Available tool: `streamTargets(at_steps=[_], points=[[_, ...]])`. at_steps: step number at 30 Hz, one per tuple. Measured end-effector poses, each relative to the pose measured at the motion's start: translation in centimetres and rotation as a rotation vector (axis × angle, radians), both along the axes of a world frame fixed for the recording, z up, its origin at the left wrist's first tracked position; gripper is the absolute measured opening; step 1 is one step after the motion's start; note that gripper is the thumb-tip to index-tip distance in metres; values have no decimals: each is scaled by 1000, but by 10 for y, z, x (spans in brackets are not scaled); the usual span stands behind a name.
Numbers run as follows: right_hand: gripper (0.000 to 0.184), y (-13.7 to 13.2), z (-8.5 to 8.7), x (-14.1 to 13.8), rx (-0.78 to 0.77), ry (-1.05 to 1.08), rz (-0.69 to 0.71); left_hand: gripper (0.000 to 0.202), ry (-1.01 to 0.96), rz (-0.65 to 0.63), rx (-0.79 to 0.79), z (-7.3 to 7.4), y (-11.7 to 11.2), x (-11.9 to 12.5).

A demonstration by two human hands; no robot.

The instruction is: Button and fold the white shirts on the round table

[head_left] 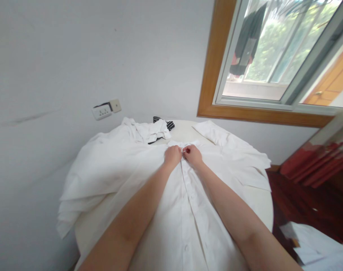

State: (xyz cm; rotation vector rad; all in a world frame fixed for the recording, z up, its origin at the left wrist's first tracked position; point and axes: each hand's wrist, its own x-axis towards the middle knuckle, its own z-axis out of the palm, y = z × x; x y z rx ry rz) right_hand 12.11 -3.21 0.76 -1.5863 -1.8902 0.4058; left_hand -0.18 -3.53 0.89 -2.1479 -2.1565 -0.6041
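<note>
A white button-up shirt (154, 229) lies spread front side up, its collar toward the wall. Both my hands meet at the top of the button placket, just below the collar. My left hand (173, 155) is closed on the shirt's edge there. Beside it, my right hand (193, 155) pinches the opposite edge between thumb and fingers. Whether a button is between the fingertips is too small to tell. Lower down, the front edges lie slightly apart, with a few buttons showing.
A round cream table (185, 130) carries the shirt. More white clothing (100, 158) is heaped at the left, with a black-and-white striped cloth (170, 125) behind. Wall sockets (102, 111), a wood-framed window (209, 75) and a red-and-beige curtain (309, 162) surround it. White items (315, 241) lie lower right.
</note>
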Motion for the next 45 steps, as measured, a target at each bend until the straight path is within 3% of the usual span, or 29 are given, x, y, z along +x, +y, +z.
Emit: streamTargets(at_steps=[6,17,32,38,45], points=[[19,0,1,4,34,-42,89,35,0,34,-31,1,-1,0],[21,-15,11,-6,35,-190,14,31,118,-60,96,11,-15,-1],[25,-6,10,-2,-15,-115,47,36,-9,16,-9,0,-2,-1],[31,-11,11,-6,34,-277,4,34,-49,-32,26,-2,-1,-1],[29,-16,14,-2,42,-383,107,29,-70,-15,13,0,-2,-1]])
